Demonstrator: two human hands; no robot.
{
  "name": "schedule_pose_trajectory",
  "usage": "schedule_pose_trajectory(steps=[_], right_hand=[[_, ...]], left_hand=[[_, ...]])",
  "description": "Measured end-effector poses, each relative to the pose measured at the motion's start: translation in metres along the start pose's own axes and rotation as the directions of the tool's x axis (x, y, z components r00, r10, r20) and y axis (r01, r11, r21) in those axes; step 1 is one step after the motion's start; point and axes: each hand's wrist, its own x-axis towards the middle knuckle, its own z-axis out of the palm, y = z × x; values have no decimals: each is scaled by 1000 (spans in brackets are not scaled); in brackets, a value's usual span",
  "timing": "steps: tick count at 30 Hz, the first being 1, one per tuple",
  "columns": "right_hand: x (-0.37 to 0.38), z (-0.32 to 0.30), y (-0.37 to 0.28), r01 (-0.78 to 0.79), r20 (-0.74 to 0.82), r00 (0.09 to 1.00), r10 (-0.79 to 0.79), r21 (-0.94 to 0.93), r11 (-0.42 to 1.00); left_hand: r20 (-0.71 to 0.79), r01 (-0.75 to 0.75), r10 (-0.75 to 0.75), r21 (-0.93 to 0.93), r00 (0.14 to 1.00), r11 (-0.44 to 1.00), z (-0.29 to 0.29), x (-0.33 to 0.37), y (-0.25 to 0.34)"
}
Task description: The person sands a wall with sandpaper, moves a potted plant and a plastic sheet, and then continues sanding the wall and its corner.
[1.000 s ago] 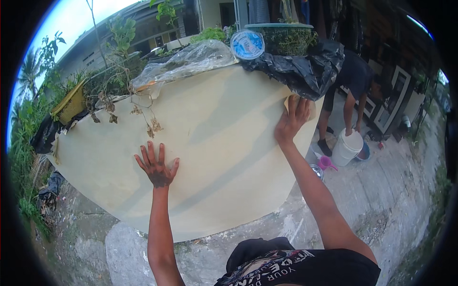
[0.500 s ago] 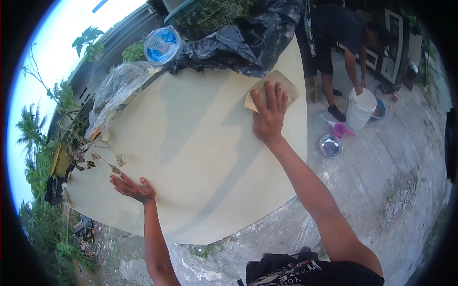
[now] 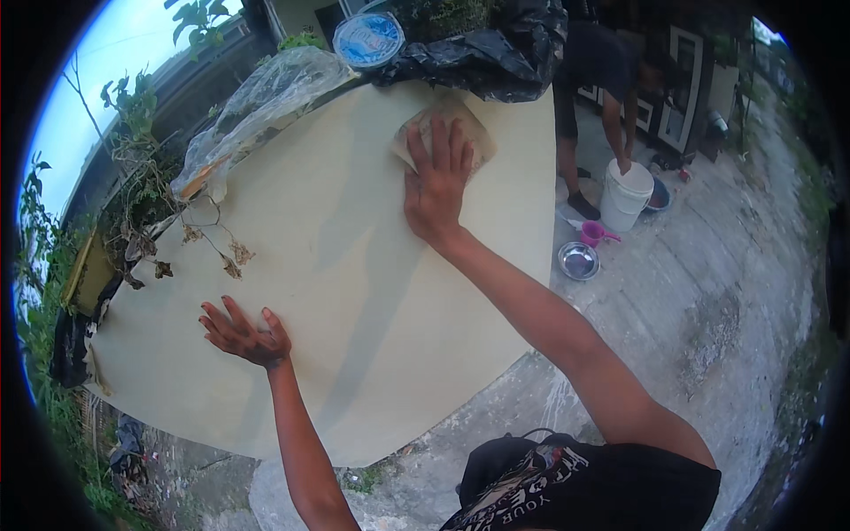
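Note:
A large pale cream board [image 3: 354, 292] lies flat in front of me. My right hand [image 3: 436, 181] presses flat on a tan sheet of sandpaper [image 3: 474, 133] near the board's far right part, fingers spread over it. My left hand [image 3: 243, 334] rests palm down on the board's near left part, fingers apart, holding nothing.
A crumpled clear plastic sheet [image 3: 257, 106], a blue-lidded round tub [image 3: 368, 40] and a black plastic bag [image 3: 478, 53] lie at the far edge. Dry twigs [image 3: 217, 243] lie on the left. Another person [image 3: 611, 80] bends over a white bucket [image 3: 627, 193]; a metal bowl [image 3: 577, 260] sits on the concrete.
My right hand with the sandpaper has slid from the far right corner toward the middle of the far edge. My left hand has shifted slightly on the board; the view has tilted.

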Motion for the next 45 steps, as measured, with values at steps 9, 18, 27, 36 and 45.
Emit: schedule_pose_trajectory(steps=[9,18,27,36,45], right_hand=[[-69,32,-69,519,193,847,-496,-99,849],[-81,25,-52,533,229,839,-493,-164,830],[-165,75,-94,-144,-177,975,132,-58,988],[-206,80,-90,328,-55,937,-345,-198,924],[-227,99,-90,293,-116,948,-297,-48,955]], left_hand=[[8,18,-18,-82,1000,996,-3,3,-9],[107,-79,76,25,991,997,-40,-39,-161],[66,111,-113,21,991,994,-42,-99,-226],[37,220,-220,11,975,975,-31,-105,-233],[60,229,-226,-35,972,973,-39,-111,-252]])
